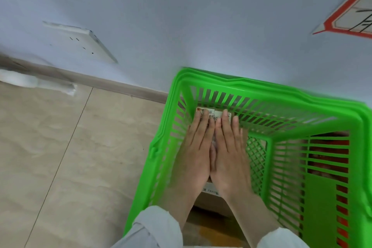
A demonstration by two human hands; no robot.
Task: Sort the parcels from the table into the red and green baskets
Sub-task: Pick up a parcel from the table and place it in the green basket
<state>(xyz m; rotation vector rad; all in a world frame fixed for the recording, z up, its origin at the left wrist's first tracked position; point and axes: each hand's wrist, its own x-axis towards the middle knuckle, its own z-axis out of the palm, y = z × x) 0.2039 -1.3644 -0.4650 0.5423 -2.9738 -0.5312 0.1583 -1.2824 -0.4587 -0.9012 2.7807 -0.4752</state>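
I'm seeing the left hand (196, 153) and right hand (229, 155) lying flat, fingers straight, pressing the parcel (209, 113) beneath them inside the green basket (261, 88). I'm judging that uneven pressure is risking crushing it or skidding the basket forward.

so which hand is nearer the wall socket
Left. The left hand lies flat on the parcel in the green basket, with the socket on the wall up and left of it. The right hand lies flat beside it, farther from the socket.
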